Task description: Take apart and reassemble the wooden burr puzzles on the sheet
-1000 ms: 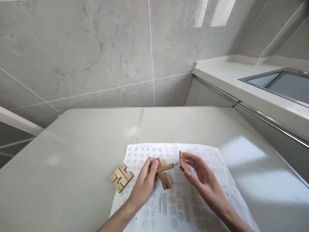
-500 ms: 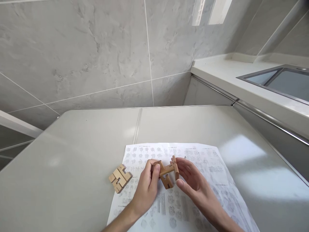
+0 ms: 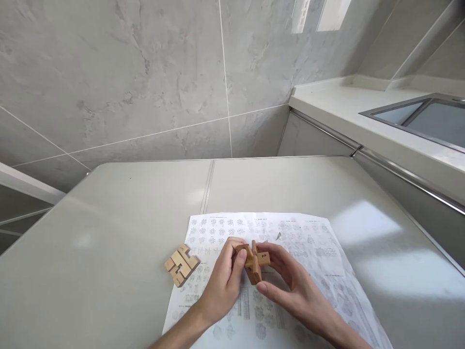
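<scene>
Head view: left hand (image 3: 223, 281) and right hand (image 3: 290, 281) both grip crossed wooden pieces (image 3: 254, 261) just above the printed sheet (image 3: 312, 252); more blocks (image 3: 181, 264), apparently interlocked, lie beside it.

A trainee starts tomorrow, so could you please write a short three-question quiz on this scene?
1. True or false: the left hand and right hand both grip the joined pieces over the sheet.
2. The loose pieces lie: A at the sheet's left edge; B at its right edge; C in the right hand.
3. What is printed on the sheet?
Key: 1 true; 2 A; 3 rows of small diagrams.
</scene>
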